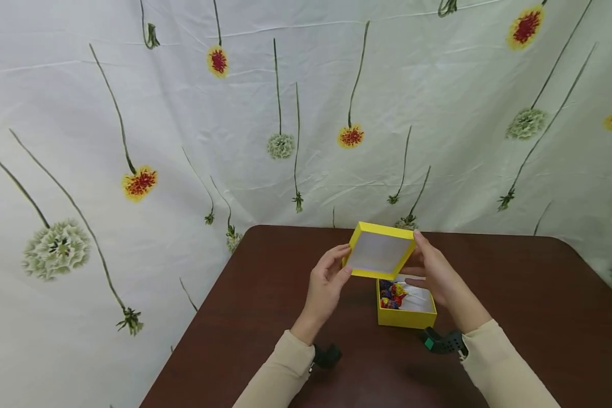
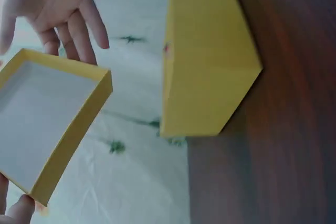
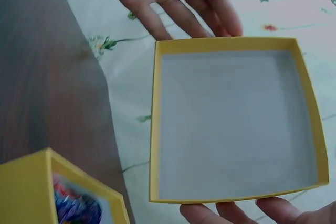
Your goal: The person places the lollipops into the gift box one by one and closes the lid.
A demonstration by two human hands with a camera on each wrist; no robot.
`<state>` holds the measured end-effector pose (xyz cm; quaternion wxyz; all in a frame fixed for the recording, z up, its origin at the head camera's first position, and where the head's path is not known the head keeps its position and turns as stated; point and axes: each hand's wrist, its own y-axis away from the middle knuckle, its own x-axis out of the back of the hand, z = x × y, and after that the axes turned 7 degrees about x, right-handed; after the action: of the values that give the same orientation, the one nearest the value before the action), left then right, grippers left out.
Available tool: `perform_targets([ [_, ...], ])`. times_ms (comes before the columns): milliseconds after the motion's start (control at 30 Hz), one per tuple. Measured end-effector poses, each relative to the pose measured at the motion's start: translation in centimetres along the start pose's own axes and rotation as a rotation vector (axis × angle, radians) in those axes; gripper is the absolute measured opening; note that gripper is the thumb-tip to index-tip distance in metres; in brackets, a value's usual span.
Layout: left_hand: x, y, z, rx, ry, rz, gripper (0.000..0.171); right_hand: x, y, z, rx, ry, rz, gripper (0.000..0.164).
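A shallow yellow box lid point(image 1: 379, 252) with a whitish inside is held up above the table, its hollow side toward me. My left hand point(image 1: 326, 286) grips its left edge between thumb and fingers. At the opposite edge is my right hand point(image 1: 438, 277), thumb at the upper corner and fingers straight and spread; the left wrist view shows some of its fingertips hidden behind the lid. Below stands the yellow box point(image 1: 407, 321), uncovered. Inside, several lollipops point(image 1: 394, 294) in colourful wrappers lie with their white sticks pointing right.
The box stands on a dark brown table point(image 1: 275, 283). Behind the table hangs a white cloth point(image 1: 316, 170) printed with flowers. A dark band with a small device point(image 1: 443, 341) is on the right wrist, and another device point(image 1: 328, 357) is on the left.
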<state>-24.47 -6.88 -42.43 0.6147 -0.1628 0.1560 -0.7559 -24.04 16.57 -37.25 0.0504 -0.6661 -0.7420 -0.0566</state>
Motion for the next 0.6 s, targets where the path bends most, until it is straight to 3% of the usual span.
perform_targets([
  [167, -1.9, 0.4, -0.6, -0.003, 0.018, -0.045, 0.033, 1.2, 1.0, 1.4, -0.027, -0.056, 0.053, 0.074],
  [333, -3.5, 0.4, -0.4, 0.035, 0.037, -0.015, 0.039, 2.3, 2.4, 2.1, 0.09, -0.074, 0.094, 0.045],
  [500, -4.6, 0.2, -0.5, 0.138, 0.058, -0.003, 0.05, 3.5, 3.5, 3.0, 0.216, 0.116, 0.078, 0.062],
  [600, -4.8, 0.1, -1.1, 0.183, 0.012, -0.017, 0.056, 4.1, 4.0, 3.9, 0.259, 0.225, 0.034, 0.073],
])
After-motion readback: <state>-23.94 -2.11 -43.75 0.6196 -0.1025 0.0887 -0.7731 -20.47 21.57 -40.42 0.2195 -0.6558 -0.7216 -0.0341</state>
